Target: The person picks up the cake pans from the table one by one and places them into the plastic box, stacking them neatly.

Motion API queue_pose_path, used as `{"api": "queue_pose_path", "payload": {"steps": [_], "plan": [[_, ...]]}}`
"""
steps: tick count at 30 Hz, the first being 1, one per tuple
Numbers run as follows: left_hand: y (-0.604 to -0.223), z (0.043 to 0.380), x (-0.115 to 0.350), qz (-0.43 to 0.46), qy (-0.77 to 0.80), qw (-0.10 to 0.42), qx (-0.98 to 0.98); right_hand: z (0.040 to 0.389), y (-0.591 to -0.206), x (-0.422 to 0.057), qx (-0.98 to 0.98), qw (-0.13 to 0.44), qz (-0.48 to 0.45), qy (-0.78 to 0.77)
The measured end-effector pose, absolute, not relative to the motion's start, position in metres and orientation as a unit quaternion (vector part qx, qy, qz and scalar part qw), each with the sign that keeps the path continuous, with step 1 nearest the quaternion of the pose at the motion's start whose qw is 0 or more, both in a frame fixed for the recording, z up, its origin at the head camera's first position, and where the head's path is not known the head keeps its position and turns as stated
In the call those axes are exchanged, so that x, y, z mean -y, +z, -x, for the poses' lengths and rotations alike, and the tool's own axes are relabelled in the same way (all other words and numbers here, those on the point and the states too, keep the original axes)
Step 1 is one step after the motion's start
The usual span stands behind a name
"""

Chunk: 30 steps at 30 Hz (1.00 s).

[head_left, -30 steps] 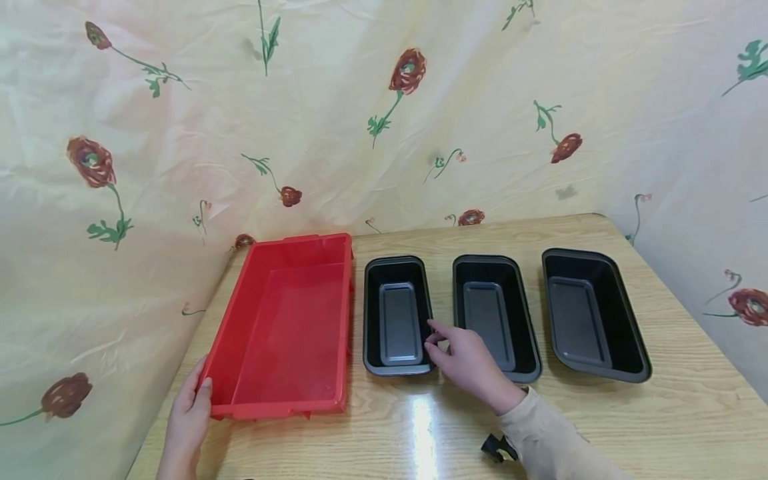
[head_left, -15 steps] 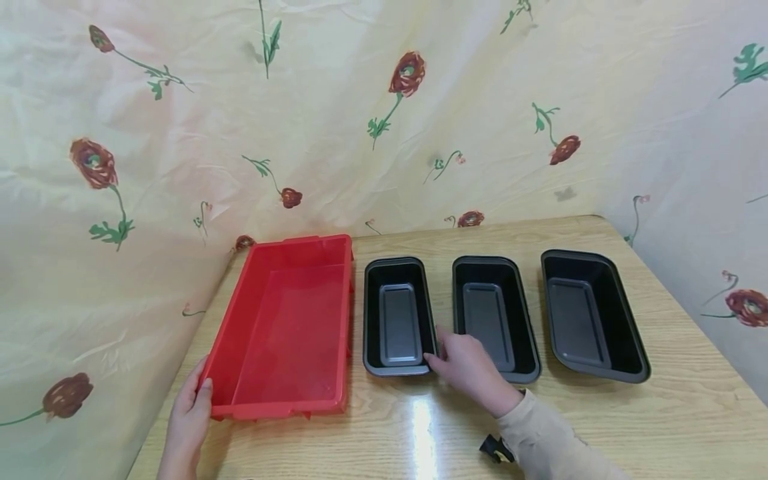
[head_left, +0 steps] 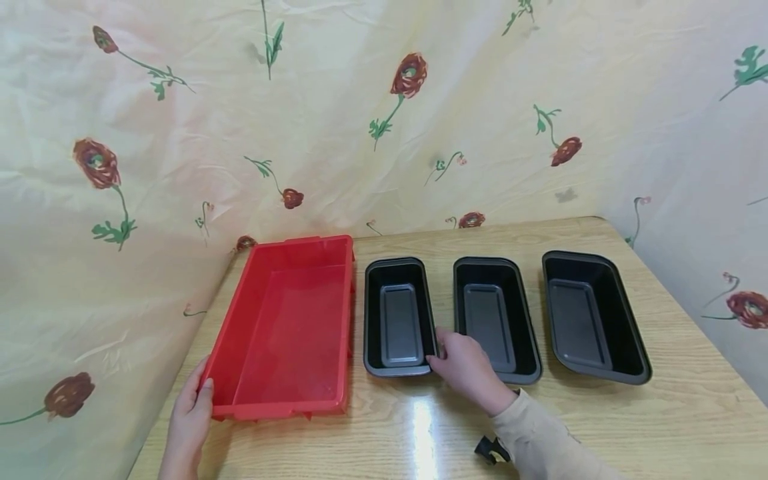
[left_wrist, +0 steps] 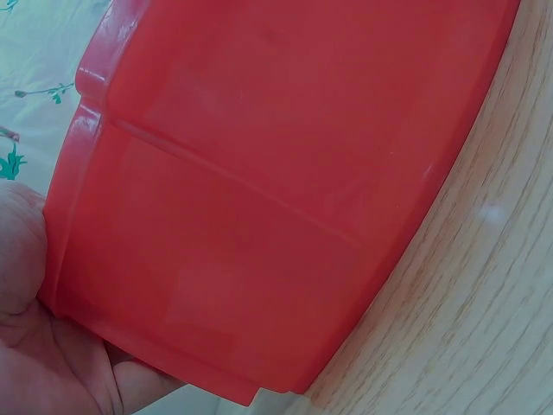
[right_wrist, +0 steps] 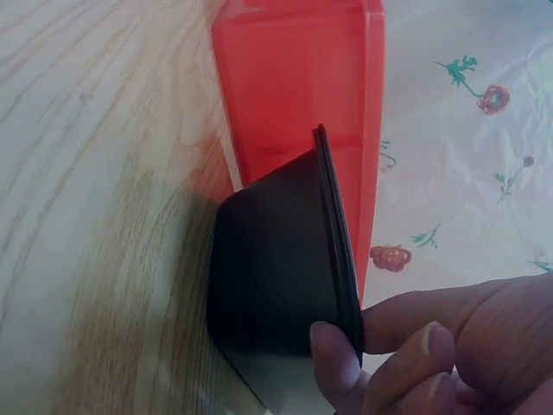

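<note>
My left hand (head_left: 189, 423) grips the near left corner of a red plastic tray (head_left: 288, 333); in the left wrist view, the palm and fingers (left_wrist: 143, 385) lie along the tray's outer wall and corner. With my right hand (head_left: 468, 367) I pinch the right rim of the smallest dark loaf pan (head_left: 401, 327), near its front corner. The right wrist view puts the thumb and fingertips (right_wrist: 333, 350) on opposite sides of that pan's lip (right_wrist: 333, 216). Both the pan and the tray look empty inside.
A second loaf pan (head_left: 489, 320) stands just right of my right hand, and a third, larger loaf pan (head_left: 582, 320) sits at the far right. A small black object (head_left: 492, 450) shows beside the right sleeve. Floral cloth (head_left: 336, 120) hangs behind the wooden table (head_left: 678, 413).
My right hand's fingers have come down from hovering at the smallest pan's right edge and now pinch its rim. The left hand, tray and pans look unmoved.
</note>
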<state>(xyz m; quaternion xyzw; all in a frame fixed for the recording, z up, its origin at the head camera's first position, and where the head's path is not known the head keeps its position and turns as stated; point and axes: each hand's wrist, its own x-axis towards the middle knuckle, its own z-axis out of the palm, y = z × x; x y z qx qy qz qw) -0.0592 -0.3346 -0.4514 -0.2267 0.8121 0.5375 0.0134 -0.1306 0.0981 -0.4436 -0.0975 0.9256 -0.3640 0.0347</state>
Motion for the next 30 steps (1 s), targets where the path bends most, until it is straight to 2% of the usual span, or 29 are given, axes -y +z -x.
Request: {"api": "queue_pose_path", "payload": {"steps": [22,30], "plan": [[-0.453,0.06,0.334,0.232,0.539,0.014,-0.809,0.139,-0.444,-0.104,-0.815,0.153,0.046,-0.557],[-0.454,0.06,0.334,0.233,0.539,0.014,-0.809,0.143,-0.443,-0.103,-0.797,0.148,0.038,-0.585]]}}
